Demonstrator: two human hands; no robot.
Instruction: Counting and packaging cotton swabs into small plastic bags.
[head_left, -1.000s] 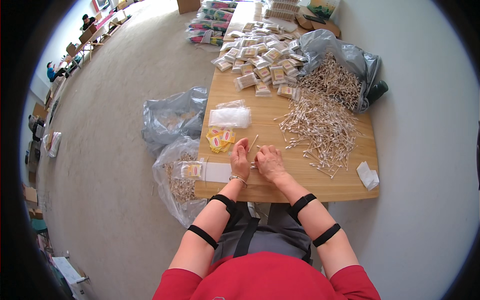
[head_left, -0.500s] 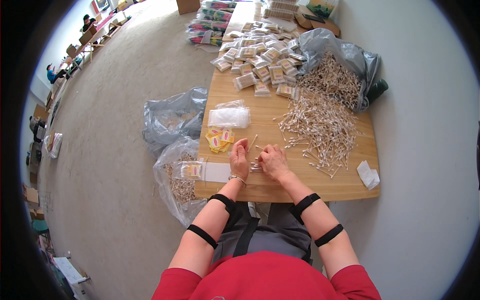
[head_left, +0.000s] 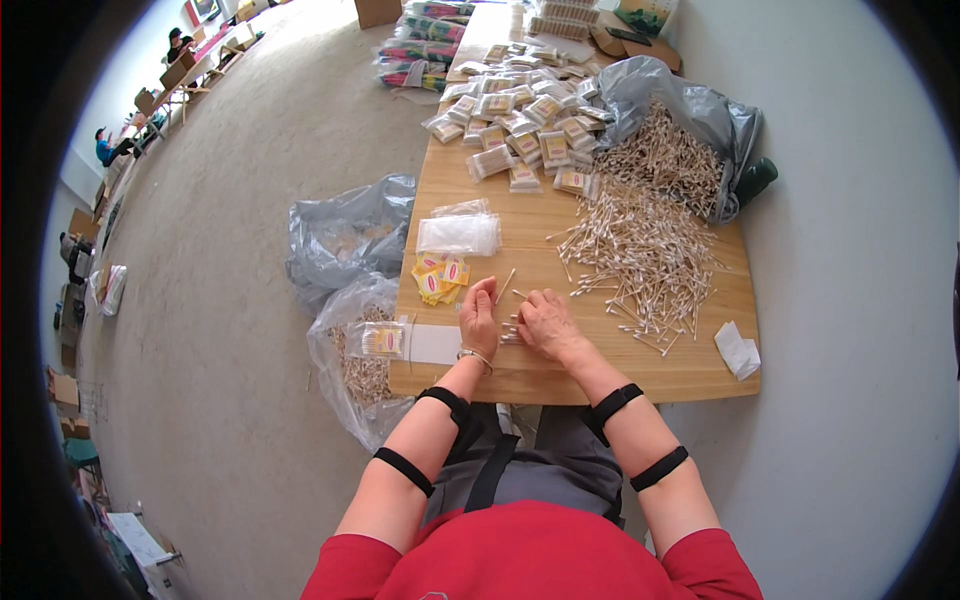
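My left hand (head_left: 479,318) rests on its edge on the wooden table near the front, fingers curled together; what lies in its palm is hidden. Close to its right, my right hand (head_left: 547,324) bends its fingers down over a small bunch of cotton swabs (head_left: 510,334), whose white tips show between the two hands. A loose swab (head_left: 506,286) lies just past my left fingertips. Left of my left wrist is a white card strip (head_left: 434,345), beside a clear packet of swabs (head_left: 381,340) at the table's left edge.
A large heap of loose swabs (head_left: 640,255) spills from a grey plastic bag (head_left: 735,125) on the right. Yellow cards (head_left: 438,280) and clear sleeves (head_left: 458,235) lie left. Filled packets (head_left: 520,110) pile up farther back. Swab-filled clear bag (head_left: 330,350) hangs beside the table; wall on the right.
My right hand has shifted very slightly over the swabs. My left hand and the things around it look the same.
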